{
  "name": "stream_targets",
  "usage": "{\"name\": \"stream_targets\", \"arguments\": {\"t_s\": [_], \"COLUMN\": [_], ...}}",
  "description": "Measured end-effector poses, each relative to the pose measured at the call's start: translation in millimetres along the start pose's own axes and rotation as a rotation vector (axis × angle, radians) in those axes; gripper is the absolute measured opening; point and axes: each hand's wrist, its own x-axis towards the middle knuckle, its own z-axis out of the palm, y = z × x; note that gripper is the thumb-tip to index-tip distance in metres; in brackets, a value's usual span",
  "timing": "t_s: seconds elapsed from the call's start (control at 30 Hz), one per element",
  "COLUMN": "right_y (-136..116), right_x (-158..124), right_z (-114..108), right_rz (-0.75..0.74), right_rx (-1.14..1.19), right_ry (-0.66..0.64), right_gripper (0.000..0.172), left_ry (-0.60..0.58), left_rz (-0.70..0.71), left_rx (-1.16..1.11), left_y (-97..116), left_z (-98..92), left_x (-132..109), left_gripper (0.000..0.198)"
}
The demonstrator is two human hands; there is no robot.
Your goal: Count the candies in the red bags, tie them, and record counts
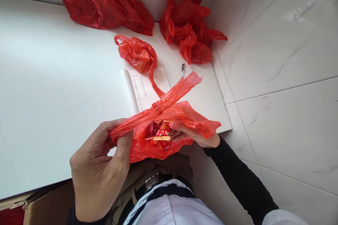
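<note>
My left hand (101, 167) pinches the rim of a red plastic bag (158, 151), holding its mouth open in front of my waist. Inside the bag lie several wrapped candies in red, dark red and yellow. My right hand (191, 134) reaches into the opening, partly covered by the bag's film. Its fingers are closed on a red and yellow candy packet (163, 130); part of the thumb and fingertips shows at the packet's right edge. One bag handle stretches up and to the right across the opening.
A small red bag (137, 54) rests on a notebook (148, 88) with handwritten numbers. A pen (183, 68) lies right of it. More filled red bags (100, 5) stand along the back of the white table (52, 95). A cardboard box (50, 204) is at lower left, a tiled wall (277, 42) at right.
</note>
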Motion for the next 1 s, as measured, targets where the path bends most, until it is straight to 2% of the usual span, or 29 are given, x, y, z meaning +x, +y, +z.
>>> {"name": "stream_targets", "arguments": {"t_s": [0.1, 0.23, 0.4, 0.47, 0.57, 0.8, 1.0], "right_y": [-2, -11, -15, -14, -12, -12, -14], "right_x": [-2, -5, -8, -9, -10, -11, -13], "right_z": [0, 6, 15, 16, 15, 15, 16], "right_rz": [0.002, 0.014, -0.051, -0.067, -0.066, -0.101, -0.096], "right_rx": [0.048, 0.043, 0.015, -0.014, 0.008, 0.007, -0.039], "right_ry": [-0.027, 0.012, 0.038, 0.048, 0.053, 0.042, 0.021], "right_gripper": [0.030, 0.028, 0.023, 0.022, 0.022, 0.023, 0.028], "left_ry": [-0.057, -0.135, -0.354, -0.369, -0.370, -0.376, -0.373], "left_rz": [-0.001, -0.016, 0.049, 0.040, 0.024, 0.005, -0.069], "left_rx": [-0.002, 0.003, 0.092, 0.093, 0.067, 0.025, -0.023], "left_y": [2, 7, 4, 1, -1, -3, -5], "left_z": [0.4, 2.5, 5.8, 5.7, 4.2, 4.0, 4.8], "left_x": [1, 2, 1, 0, -1, 0, 2], "left_gripper": [0.005, 0.009, 0.040, 0.031, 0.006, 0.004, 0.011]}}
